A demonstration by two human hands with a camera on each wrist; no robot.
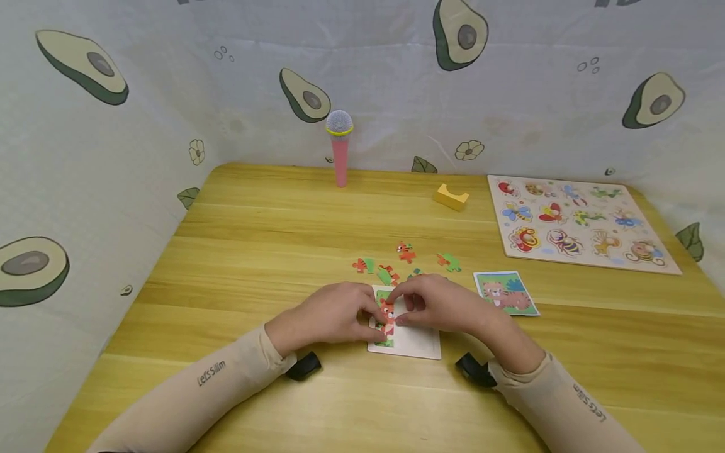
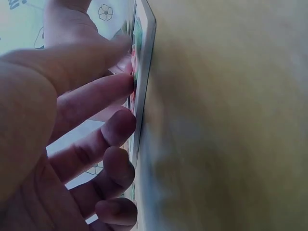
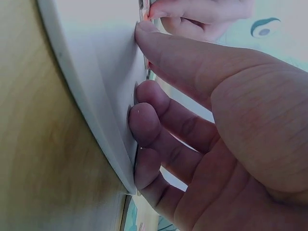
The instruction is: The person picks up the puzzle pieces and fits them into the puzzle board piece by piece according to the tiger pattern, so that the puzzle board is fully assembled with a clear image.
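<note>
A white puzzle tray [image 1: 419, 346] lies on the table with joined tiger puzzle pieces [image 1: 387, 309] along its left side. From the left, my left hand [image 1: 337, 318] has its thumb and index finger on the lower pieces, pinching at their edges. My right hand [image 1: 447, 303] pinches the piece with the tiger's face between index finger and thumb. In the right wrist view, its other fingers [image 3: 144, 125] rest curled on the bare tray. Several loose puzzle pieces [image 1: 405, 252] lie beyond the tray. Fingers partly cover the joined pieces.
A tiger picture card [image 1: 510, 293] lies right of the tray. Farther right is an insect puzzle board [image 1: 583, 223]. A yellow block [image 1: 451, 197] and an upright pink microphone [image 1: 340, 148] stand toward the back. A patterned cloth [image 1: 385, 88] hangs behind the table.
</note>
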